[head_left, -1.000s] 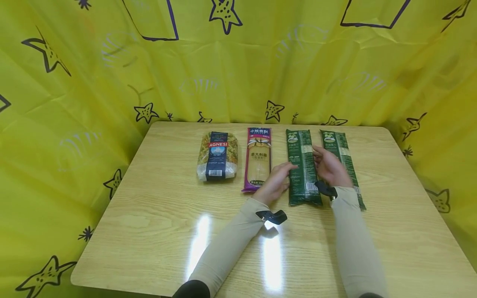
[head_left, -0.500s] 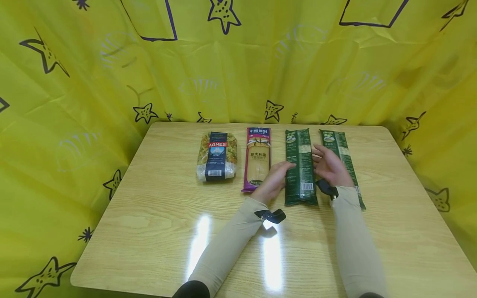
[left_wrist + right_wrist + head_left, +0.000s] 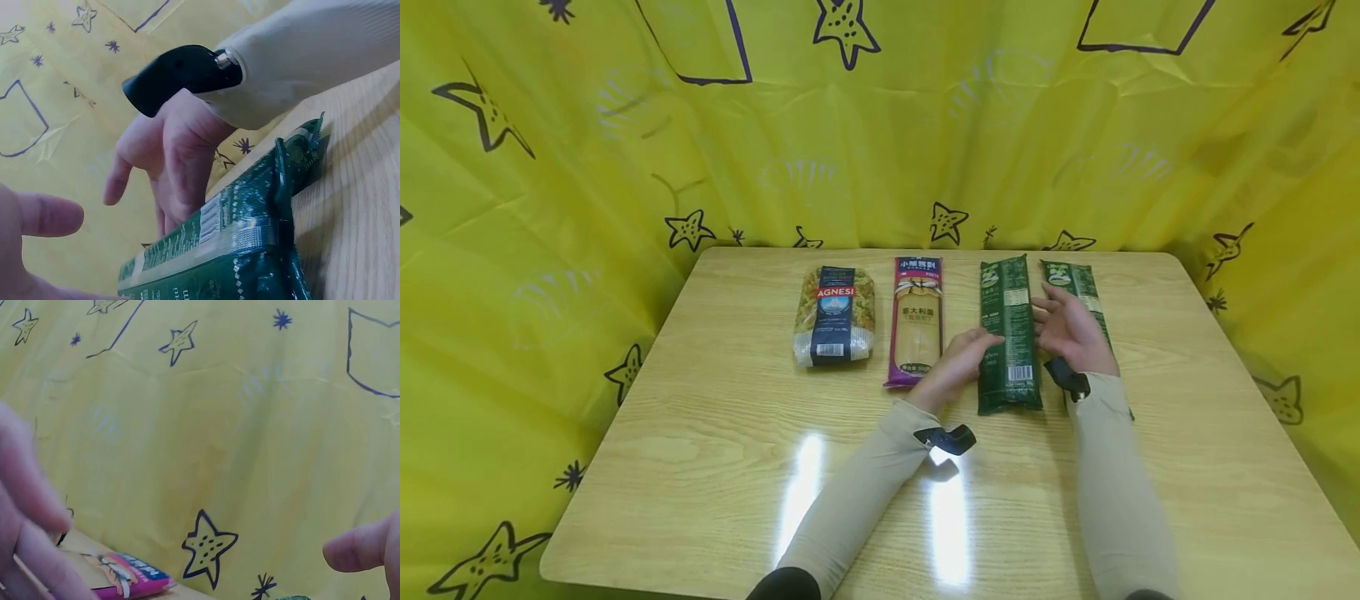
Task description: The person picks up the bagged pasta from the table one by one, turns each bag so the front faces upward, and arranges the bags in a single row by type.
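A green spaghetti packet (image 3: 1017,333) lies lengthwise between the two hands on the table, shown tilted in the left wrist view. My left hand (image 3: 953,362) holds its left edge, thumb over the top face and fingers along the side. Beside the right edge is my right hand (image 3: 1071,333), fingers loosely extended with the fingertips right at the packet. The left wrist view shows the right hand (image 3: 178,159) behind the packet (image 3: 240,250), its thumb apart from it. A second green packet (image 3: 1078,283) lies partly hidden under the right hand and forearm.
To the left lie a purple-edged pasta packet (image 3: 917,325) and an AGNESI pasta bag (image 3: 835,317) with a dark blue label. The wooden table (image 3: 715,467) backs onto a yellow curtain (image 3: 880,167) printed with stars. Bright reflections streak the table front.
The held green packet shifted slightly left, then back right, and now leans with its far end turned a little rightward. The left hand moved with it; the right hand stayed beside it.
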{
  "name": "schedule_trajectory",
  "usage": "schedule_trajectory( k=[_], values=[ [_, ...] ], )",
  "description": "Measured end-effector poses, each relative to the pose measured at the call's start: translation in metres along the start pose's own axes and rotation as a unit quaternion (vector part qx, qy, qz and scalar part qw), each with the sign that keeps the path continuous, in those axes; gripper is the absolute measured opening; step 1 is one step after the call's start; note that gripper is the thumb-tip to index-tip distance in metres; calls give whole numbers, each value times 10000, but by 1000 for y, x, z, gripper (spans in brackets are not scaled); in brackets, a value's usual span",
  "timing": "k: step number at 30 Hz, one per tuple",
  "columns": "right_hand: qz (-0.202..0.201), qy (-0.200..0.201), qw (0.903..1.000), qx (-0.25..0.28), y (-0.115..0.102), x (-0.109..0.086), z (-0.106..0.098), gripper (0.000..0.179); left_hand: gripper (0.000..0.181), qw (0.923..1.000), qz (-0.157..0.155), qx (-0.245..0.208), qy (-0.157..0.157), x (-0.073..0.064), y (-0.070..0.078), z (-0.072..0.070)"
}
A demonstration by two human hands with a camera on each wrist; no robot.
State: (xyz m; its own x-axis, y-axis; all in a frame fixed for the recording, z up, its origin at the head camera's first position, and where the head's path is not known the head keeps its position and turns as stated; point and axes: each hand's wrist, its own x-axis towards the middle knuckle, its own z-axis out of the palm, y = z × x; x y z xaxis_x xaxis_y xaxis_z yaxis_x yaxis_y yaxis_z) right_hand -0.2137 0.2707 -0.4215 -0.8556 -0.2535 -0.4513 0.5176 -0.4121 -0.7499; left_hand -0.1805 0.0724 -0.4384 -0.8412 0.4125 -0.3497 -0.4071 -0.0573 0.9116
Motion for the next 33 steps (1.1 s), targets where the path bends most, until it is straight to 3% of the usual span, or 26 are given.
schedule_trajectory(
  k=[5, 11, 28, 33],
  values=[
    [-46, -32, 9998, 190, -5, -5, 1, 86, 52, 9998, 26, 138, -118, 0, -4, 3],
    [-133, -53, 9996, 262, -9, -9, 4, 90, 59, 9999, -16, -2, -123, 0, -5, 6],
    [-314, 23, 9994, -147, -6, -11, 28, 85, 66, 9998, -107, -155, -10, -2, -1, 5],
    [-372, 58, 9984, -423, -3, -10, 34, 78, 56, 10000, -18, -88, -34, -2, 0, 4]
  ],
)
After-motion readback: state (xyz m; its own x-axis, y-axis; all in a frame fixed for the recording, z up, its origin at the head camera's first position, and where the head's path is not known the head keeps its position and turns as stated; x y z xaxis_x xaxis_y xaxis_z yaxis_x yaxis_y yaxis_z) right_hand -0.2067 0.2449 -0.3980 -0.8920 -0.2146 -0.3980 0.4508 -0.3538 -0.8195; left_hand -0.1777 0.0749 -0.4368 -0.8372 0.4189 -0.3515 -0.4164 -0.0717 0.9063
